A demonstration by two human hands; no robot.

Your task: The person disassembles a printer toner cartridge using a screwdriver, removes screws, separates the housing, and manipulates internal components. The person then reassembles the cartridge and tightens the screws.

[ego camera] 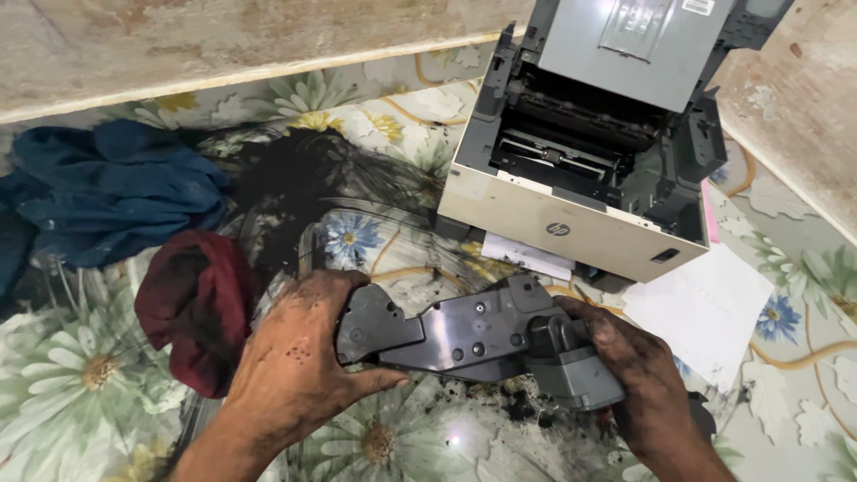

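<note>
Two toner-blackened hands, left hand [299,357] and right hand [638,370], fingers curled tight around either end, hold a dark grey cartridge [473,335] above the flowered sheet [786,384], already out of the printer [589,152], which gapes open behind, black powder [295,183] spilled beside rags.

White rectangular label [698,6] atop printer [571,223] lid.

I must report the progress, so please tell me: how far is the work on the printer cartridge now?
Done: the printer stands open with its cover up and its bay looks empty, and black powder is spilled on the flowered sheet. In hand: the left hand and right hand hold the dark cartridge above the sheet. Left: the cartridge is not back in the printer; the red cloth lies unused.
</note>
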